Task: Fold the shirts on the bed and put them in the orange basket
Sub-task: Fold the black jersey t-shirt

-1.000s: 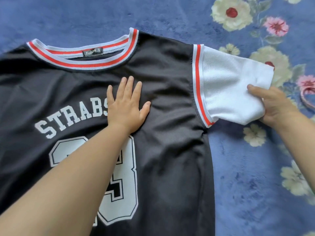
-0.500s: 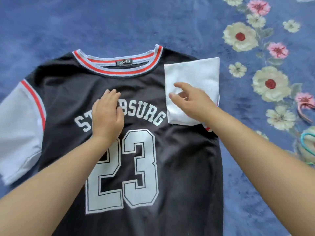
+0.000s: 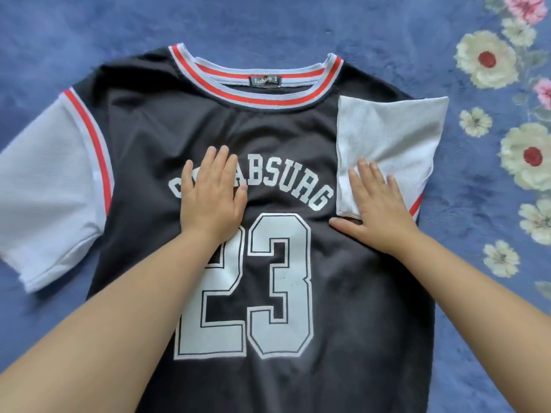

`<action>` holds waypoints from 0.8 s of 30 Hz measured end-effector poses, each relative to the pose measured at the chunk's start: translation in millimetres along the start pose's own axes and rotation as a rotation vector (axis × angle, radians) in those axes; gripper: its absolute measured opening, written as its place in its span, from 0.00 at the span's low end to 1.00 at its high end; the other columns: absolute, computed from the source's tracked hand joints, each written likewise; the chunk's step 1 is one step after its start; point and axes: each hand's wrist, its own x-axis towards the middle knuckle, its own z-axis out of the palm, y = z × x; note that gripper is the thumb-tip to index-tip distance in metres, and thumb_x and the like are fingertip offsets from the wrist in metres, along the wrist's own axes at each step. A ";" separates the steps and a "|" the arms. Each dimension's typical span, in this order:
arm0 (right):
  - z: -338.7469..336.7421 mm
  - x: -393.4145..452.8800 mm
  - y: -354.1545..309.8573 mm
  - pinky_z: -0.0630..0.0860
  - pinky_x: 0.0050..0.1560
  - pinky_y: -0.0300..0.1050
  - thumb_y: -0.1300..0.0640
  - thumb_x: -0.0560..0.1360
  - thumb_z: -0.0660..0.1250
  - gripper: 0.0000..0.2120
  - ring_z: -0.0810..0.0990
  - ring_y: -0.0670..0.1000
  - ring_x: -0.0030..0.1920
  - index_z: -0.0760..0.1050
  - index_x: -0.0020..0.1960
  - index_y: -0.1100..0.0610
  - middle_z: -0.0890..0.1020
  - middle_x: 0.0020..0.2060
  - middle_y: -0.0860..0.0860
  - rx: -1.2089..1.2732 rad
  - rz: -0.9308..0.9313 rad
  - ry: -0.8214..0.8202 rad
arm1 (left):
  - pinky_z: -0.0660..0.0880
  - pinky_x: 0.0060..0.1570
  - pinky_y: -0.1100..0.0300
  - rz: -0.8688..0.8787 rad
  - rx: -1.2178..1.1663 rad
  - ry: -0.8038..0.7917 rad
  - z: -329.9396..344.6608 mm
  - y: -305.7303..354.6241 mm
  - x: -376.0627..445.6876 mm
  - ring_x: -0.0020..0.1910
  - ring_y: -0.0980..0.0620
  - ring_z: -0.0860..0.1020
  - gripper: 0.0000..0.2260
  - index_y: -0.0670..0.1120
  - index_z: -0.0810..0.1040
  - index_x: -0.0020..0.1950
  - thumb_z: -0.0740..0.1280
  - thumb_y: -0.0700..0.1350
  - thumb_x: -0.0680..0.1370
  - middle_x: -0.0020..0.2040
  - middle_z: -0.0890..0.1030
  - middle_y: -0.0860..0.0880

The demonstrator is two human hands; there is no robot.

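A black jersey shirt (image 3: 343,293) is lying face up across the bed (image 3: 104,31), its red-and-white striped collar (image 3: 256,84) pointing toward twelve o'clock and the big white "23" sitting at the centre of the view. The bed's cover is showing blue plush all round, with cream and pink flowers running down the edge at about three o'clock.

The person's left hand (image 3: 211,198) is resting flat on the chest lettering, fingers straight and close together, covering the first letters so only "ABSURG" is reading clearly. The right hand (image 3: 378,210) is lying at about two o'clock from the number, fingers spread and straight, pressing down on the lower corner of the white right sleeve (image 3: 396,135), thumb stretched out onto the black cloth just beside it. That sleeve is lying folded inward over the shoulder of the shirt.

At nine o'clock the white left sleeve (image 3: 47,198) is lying spread out flat on the bed, its red stripe running along the shoulder seam.
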 end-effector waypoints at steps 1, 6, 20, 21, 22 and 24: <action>3.8 -1.5 0.8 0.46 0.71 0.60 0.35 0.66 0.42 0.45 0.49 0.62 0.75 0.51 0.74 0.64 0.50 0.74 0.61 0.003 -0.015 0.063 | 0.45 0.70 0.47 0.003 -0.009 -0.008 -0.1 1.4 0.1 0.74 0.46 0.57 0.32 0.40 0.64 0.72 0.42 0.56 0.75 0.74 0.62 0.45; 4.8 -5.9 -4.4 0.63 0.59 0.69 0.52 0.71 0.51 0.29 0.68 0.71 0.64 0.68 0.67 0.67 0.71 0.66 0.64 -0.024 -0.067 0.147 | 0.38 0.71 0.52 -0.007 -0.095 -0.114 -7.2 -4.9 6.2 0.76 0.53 0.46 0.26 0.45 0.55 0.76 0.50 0.55 0.80 0.77 0.52 0.50; -29.4 -7.1 -97.0 0.37 0.72 0.50 0.33 0.64 0.33 0.46 0.42 0.51 0.76 0.47 0.76 0.55 0.46 0.76 0.52 -0.049 -0.049 0.060 | 0.60 0.63 0.50 0.067 -0.295 0.460 -74.4 -110.3 -33.7 0.63 0.42 0.66 0.19 0.34 0.72 0.61 0.58 0.44 0.75 0.60 0.75 0.34; -30.0 2.6 -118.6 0.36 0.72 0.50 0.33 0.64 0.32 0.46 0.42 0.51 0.76 0.46 0.76 0.55 0.46 0.76 0.52 -0.042 -0.079 0.074 | 0.59 0.64 0.48 -0.045 -0.265 0.471 -77.8 -119.8 -36.1 0.65 0.41 0.66 0.21 0.34 0.72 0.63 0.57 0.45 0.75 0.63 0.73 0.34; -30.0 13.2 -142.3 0.36 0.72 0.51 0.34 0.64 0.32 0.45 0.41 0.52 0.76 0.46 0.76 0.55 0.46 0.76 0.52 -0.020 -0.101 0.084 | 0.56 0.66 0.46 -0.186 -0.252 0.455 -82.5 -129.8 -39.3 0.68 0.40 0.64 0.23 0.35 0.69 0.66 0.57 0.47 0.76 0.66 0.70 0.36; -27.1 34.5 -188.6 0.37 0.72 0.52 0.34 0.66 0.33 0.43 0.42 0.52 0.76 0.47 0.76 0.54 0.46 0.76 0.52 0.021 -0.143 0.131 | 0.51 0.69 0.47 -0.506 -0.253 0.393 -88.8 -151.6 -44.3 0.73 0.41 0.57 0.27 0.39 0.59 0.73 0.57 0.49 0.77 0.73 0.60 0.39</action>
